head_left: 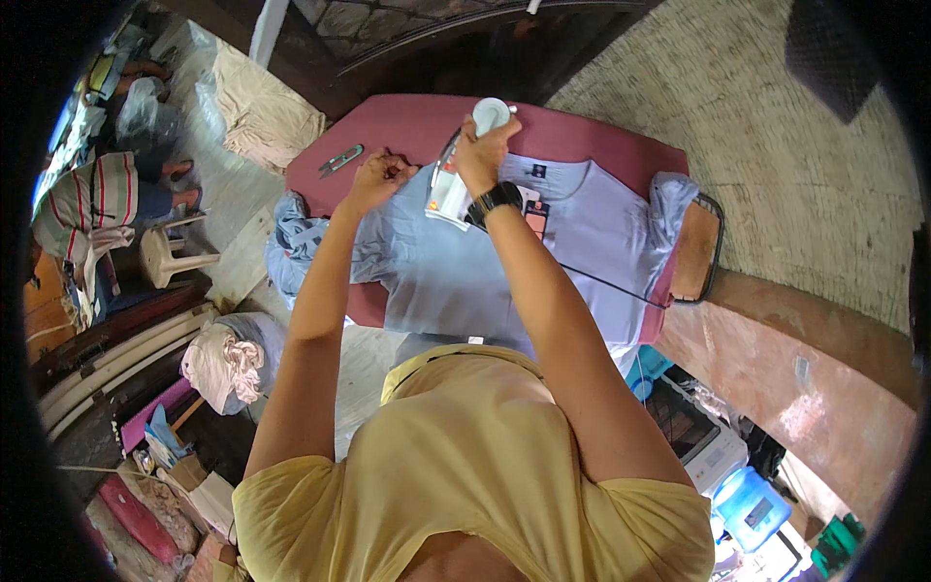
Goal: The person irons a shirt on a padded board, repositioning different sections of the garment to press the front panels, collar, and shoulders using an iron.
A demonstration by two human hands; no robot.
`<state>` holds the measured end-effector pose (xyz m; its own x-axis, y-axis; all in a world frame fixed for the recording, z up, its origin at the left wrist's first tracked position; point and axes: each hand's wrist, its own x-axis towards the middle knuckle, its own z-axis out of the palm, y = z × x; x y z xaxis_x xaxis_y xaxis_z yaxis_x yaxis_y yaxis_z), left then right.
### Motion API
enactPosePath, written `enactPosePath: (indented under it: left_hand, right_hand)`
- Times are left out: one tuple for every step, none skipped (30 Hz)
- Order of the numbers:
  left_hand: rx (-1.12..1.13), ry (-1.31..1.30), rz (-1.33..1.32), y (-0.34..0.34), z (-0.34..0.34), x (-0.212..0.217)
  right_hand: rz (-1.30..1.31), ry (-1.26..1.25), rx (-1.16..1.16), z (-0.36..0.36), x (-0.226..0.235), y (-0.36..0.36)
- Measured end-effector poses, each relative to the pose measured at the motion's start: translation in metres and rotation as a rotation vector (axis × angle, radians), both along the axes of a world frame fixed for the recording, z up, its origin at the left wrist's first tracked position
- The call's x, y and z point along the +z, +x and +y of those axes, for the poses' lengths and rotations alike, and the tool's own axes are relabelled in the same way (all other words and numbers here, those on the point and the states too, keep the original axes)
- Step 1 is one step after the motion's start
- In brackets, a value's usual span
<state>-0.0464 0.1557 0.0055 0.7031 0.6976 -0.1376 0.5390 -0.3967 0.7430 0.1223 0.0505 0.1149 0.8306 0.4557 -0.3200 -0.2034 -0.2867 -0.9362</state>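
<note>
A light blue shirt [417, 272] lies spread over the maroon padded ironing board [611, 141], its sleeves bunched at the left and right ends. Hang tags [536, 219] rest below its neckline. My right hand [482, 160], with a black watch at the wrist, is wrapped round the handle of a white iron [447, 197]. The iron sits on the shirt's upper left part, its soleplate hidden. At the shirt's upper left edge, my left hand [376, 178] has its fingers curled together on the fabric. Beyond that hand lies a pair of green thread snips [341, 161].
A brown pad in a black wire frame [716, 247] adjoins the board's right end, beside a stone-like ledge [805, 339]. Leftward are a plastic stool [167, 254], a person beside striped cloth [102, 199] and a cloth bundle [228, 364]. A dark grille [417, 39] stands behind.
</note>
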Motion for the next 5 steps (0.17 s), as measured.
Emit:
enactPosePath:
  left_hand:
    - [-0.007,0.03,0.04,0.002,0.003,-0.005]
    - [-0.012,0.066,0.081,0.002,0.008,-0.01]
    - [-0.022,0.049,0.081,0.002,0.011,-0.016]
    - [0.002,0.059,0.051,0.005,0.011,-0.018]
    - [0.039,0.066,0.024,0.004,0.008,-0.018]
  right_hand:
    - [0.118,0.009,0.008,-0.002,0.004,0.007]
    - [-0.014,0.009,0.076,-0.008,-0.002,0.014]
    - [-0.148,0.007,0.143,-0.02,-0.016,0.024]
    - [-0.277,-0.004,0.209,-0.033,-0.03,0.036]
    - [-0.363,0.066,0.31,-0.054,-0.035,0.046]
